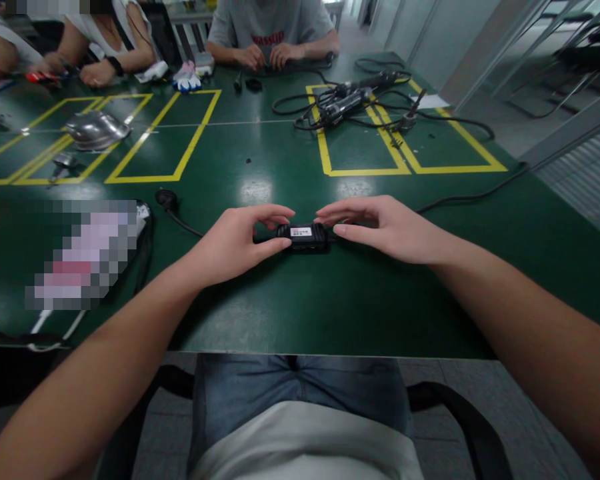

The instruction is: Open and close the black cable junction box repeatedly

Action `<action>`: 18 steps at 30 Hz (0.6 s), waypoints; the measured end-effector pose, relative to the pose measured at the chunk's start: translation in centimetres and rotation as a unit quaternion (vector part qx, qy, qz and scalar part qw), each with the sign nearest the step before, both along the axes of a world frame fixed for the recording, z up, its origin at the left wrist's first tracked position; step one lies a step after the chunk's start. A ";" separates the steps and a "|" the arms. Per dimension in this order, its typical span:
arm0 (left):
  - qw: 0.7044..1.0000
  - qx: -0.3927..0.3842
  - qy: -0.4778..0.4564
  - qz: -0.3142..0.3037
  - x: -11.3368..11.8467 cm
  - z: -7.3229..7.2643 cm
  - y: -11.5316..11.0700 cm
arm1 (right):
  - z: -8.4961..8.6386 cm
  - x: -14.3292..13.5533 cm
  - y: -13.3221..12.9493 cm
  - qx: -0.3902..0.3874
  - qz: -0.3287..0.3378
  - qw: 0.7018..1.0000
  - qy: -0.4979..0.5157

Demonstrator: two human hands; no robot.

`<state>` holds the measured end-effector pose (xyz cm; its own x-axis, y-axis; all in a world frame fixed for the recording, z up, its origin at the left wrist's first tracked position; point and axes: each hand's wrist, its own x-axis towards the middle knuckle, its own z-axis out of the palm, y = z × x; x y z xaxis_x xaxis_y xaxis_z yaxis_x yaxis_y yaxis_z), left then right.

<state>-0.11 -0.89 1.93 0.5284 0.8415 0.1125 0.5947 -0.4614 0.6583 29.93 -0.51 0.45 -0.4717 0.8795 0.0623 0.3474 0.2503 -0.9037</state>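
Flanked the box (301,237), in from the tabletop (300,313)'s front edge, with left hand (230,241) curled at one end, right hand (393,229) unclenched by the other; could not tell left grip; probably was best steadied lightly, with slack cord (184,224).

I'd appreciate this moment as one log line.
left hand: at left end of box; right hand: open, by right end; box: on table, label up; plug: left of box

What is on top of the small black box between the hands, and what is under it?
The black box carries a white label on its top, its print too small to read. The green table lies beneath; whatever the box covers there cannot be seen.
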 end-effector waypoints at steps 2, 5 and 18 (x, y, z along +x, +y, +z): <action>1.000 0.007 -0.002 -0.007 0.1 0.0 -0.1 | 0.1 0.0 0.0 -0.004 -0.002 1.000 0.003; 1.000 0.021 0.003 -0.010 0.2 -0.1 -0.2 | 0.2 0.1 0.1 -0.007 -0.007 1.000 0.010; 0.998 0.051 -0.028 0.005 0.3 -0.6 0.0 | 0.1 0.3 0.3 0.013 -0.033 0.999 0.004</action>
